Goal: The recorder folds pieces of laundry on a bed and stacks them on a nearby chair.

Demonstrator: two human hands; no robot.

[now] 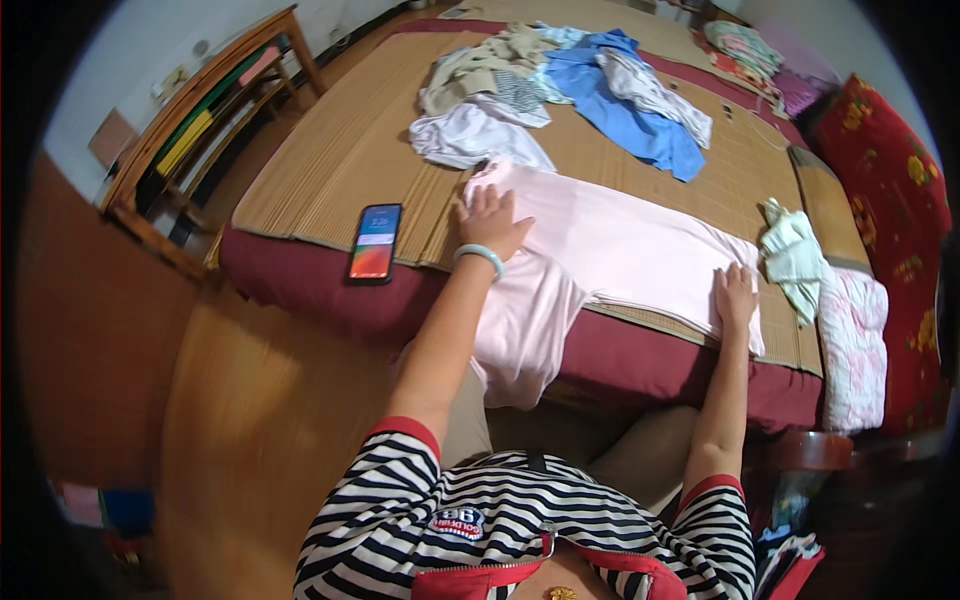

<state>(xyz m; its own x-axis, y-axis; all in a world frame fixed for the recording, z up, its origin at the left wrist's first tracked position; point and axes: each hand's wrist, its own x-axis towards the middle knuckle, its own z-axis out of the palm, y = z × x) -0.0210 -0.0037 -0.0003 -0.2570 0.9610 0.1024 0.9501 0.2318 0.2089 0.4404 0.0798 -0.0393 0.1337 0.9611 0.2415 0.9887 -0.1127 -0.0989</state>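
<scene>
A pale pink garment (640, 250), which looks like a pair of trousers, lies stretched across the near edge of the mat-covered bed. Part of it hangs down over the bed's front edge on the left. On its left end my left hand (492, 222) rests flat with fingers spread, a pale bangle (480, 258) round that wrist. My right hand (736, 297) lies on the right end of the garment, fingers stretched out. Both palms press on the cloth without gripping it. A phone (376, 243) with a lit screen lies left of my left hand.
Rumpled clothes lie farther back: a beige one (490, 70), a white one (465, 135) and a blue one (630, 110). A mint-green cloth (793, 255) sits right of the garment, beside a pillow (855, 345) and a red floral cushion (890, 200). A wooden rack (200, 130) stands left of the bed.
</scene>
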